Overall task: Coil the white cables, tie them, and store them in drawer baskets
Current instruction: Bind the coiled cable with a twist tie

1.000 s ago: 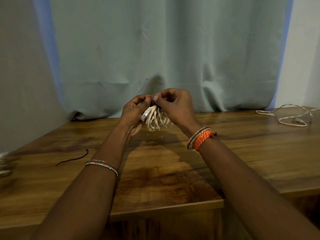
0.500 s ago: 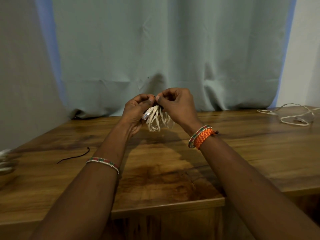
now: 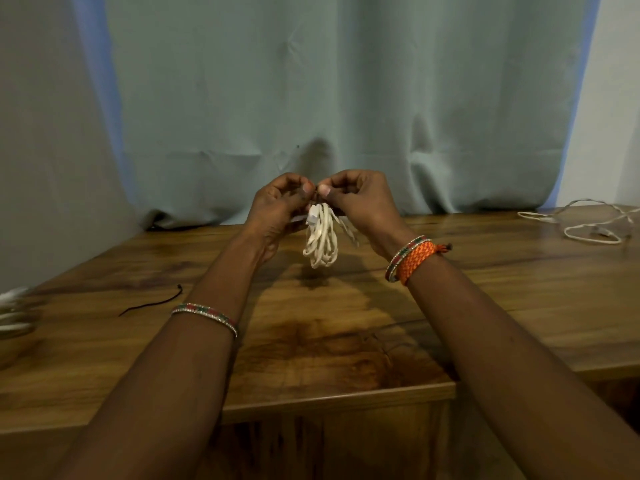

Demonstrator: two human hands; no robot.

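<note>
A coiled white cable point(image 3: 322, 242) hangs in a bundle above the wooden table point(image 3: 346, 341), its loops pointing down and a white plug showing at its top left. My left hand point(image 3: 277, 209) and my right hand point(image 3: 360, 202) meet at the top of the bundle, thumbs and fingers pinching something dark and thin there; what it is stays mostly hidden by the fingers. A second white cable point(image 3: 585, 225) lies loose and uncoiled on the table at the far right.
A black tie strip point(image 3: 152, 302) lies on the table at the left. A basket point(image 3: 12, 327) holding pale items sits blurred at the left edge. A grey-green curtain point(image 3: 329, 98) hangs behind the table.
Both hands have risen slightly with the bundle. The coil's loops now hang straighter down, and the thumbs have drawn closer together at its top.
</note>
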